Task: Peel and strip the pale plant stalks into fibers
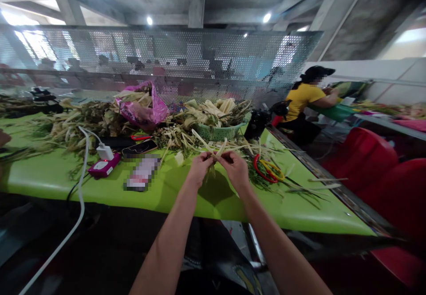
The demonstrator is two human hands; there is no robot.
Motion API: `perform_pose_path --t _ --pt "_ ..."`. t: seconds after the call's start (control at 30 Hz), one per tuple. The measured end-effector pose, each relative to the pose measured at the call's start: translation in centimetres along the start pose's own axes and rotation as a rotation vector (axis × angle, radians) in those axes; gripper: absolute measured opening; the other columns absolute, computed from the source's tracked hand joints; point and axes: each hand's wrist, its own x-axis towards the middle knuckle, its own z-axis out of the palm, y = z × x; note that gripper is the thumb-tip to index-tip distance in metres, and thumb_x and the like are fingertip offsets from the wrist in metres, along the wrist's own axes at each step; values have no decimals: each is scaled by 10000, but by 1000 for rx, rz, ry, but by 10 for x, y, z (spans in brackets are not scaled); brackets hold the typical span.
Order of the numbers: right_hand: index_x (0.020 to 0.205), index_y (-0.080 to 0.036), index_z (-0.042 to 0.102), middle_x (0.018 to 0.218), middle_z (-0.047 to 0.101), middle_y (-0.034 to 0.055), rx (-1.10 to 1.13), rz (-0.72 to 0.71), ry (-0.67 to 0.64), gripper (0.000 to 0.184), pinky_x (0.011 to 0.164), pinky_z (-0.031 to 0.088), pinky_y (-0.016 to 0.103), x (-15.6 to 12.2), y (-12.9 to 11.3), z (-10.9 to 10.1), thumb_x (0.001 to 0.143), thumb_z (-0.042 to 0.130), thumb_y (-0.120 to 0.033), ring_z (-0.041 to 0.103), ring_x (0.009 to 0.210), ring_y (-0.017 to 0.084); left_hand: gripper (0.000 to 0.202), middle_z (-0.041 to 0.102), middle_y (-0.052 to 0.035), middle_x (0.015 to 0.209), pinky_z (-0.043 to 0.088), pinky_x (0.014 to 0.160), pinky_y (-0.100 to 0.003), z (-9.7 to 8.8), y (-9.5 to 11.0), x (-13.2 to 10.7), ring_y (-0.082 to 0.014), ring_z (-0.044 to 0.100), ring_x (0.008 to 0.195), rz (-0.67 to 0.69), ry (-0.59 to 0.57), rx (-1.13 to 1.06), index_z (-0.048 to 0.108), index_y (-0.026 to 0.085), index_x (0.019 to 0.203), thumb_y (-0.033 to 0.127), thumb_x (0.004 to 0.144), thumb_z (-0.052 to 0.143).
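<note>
My left hand (pixel 199 169) and my right hand (pixel 236 169) meet over the green table near its front edge. Both are closed in a pinch on pale dried leaf strips (pixel 222 146) that look like corn husk. The strips cross between my fingertips, and their ends stick up above the hands. What the fingers press together at the crossing is too small to make out. Just beyond my hands stands a green plastic basket (pixel 218 132) heaped with pale husks. To the right of my right hand lie scissors with red handles (pixel 262 171) and a yellow-handled pair (pixel 274 171) on green stalks.
Left of my hands lie a blurred-screen phone (pixel 142 173), a dark phone (pixel 140 148) and a purple power adapter (pixel 104 166) with a white cable. Dried plants (pixel 89 122) and a pink bag (pixel 143 108) fill the back. A person in yellow (pixel 304 100) works at right.
</note>
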Motion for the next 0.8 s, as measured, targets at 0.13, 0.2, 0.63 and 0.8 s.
perform_pose_path --t 0.13,0.2,0.63,0.8 --pt "761 -172 616 716 656 37 52 66 39 312 611 438 285 0 -4 -1 742 642 -482 568 635 171 279 649 -19 734 425 726 -223 1 1 -2 -97 569 698 -11 -5 3 672 130 793 242 565 787" --pt "752 -169 613 699 651 36 62 92 58 313 601 434 281 0 -6 -2 724 656 -478 562 622 168 304 646 -21 740 422 709 -227 1 2 -4 -98 565 688 -18 -21 14 670 131 806 275 569 794" --pt "782 -183 693 754 688 42 159 78 -43 296 671 445 296 -2 -3 4 731 662 -473 583 693 185 379 576 23 631 352 542 -191 -3 2 -1 -54 464 545 65 197 53 651 132 771 355 504 802" --pt "854 -166 689 778 699 41 256 157 -34 327 683 466 307 2 6 4 740 650 -470 607 694 176 366 522 34 573 347 512 -197 -2 3 -2 -68 469 522 35 227 59 618 135 754 366 515 771"
